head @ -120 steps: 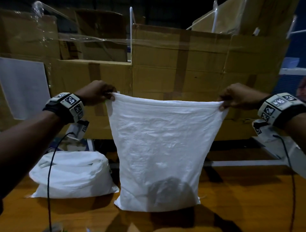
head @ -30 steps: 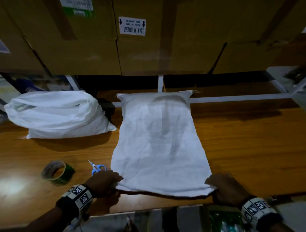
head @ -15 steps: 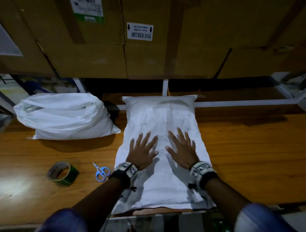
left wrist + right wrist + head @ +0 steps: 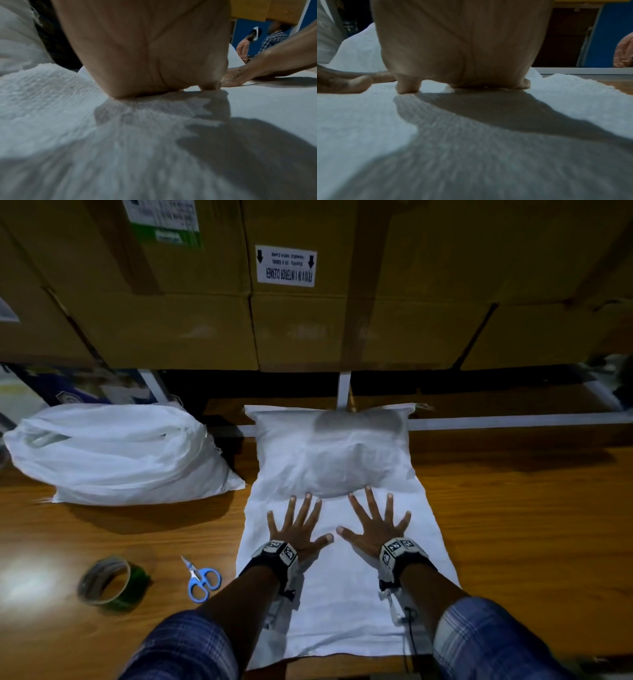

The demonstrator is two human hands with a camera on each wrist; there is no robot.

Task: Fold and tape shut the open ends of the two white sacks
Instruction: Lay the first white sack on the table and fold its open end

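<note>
With the sack's open end nearest us at the table (image 4: 513, 542) edge, we press both palms flat on the nearer white sack (image 4: 342, 594), which lies lengthwise away from us. Our left hand (image 4: 298, 529) and right hand (image 4: 375, 525) sit side by side mid-sack, fingers spread straight, holding nothing; thumbs nearly meet. Fingertips reach the base of the bulge at the far, filled end. Left of us, nr the front: tape roll (image 4: 106, 583) w/ green tape, then blue-handled scissors (image 4: 202, 578) just beside the sack. Farther back-left lies the second white sack (image 4: 120, 453), bunched; whether its mouth is sealed we can't tell. Behind: cardboard boxes (image 4: 308, 320).
</note>
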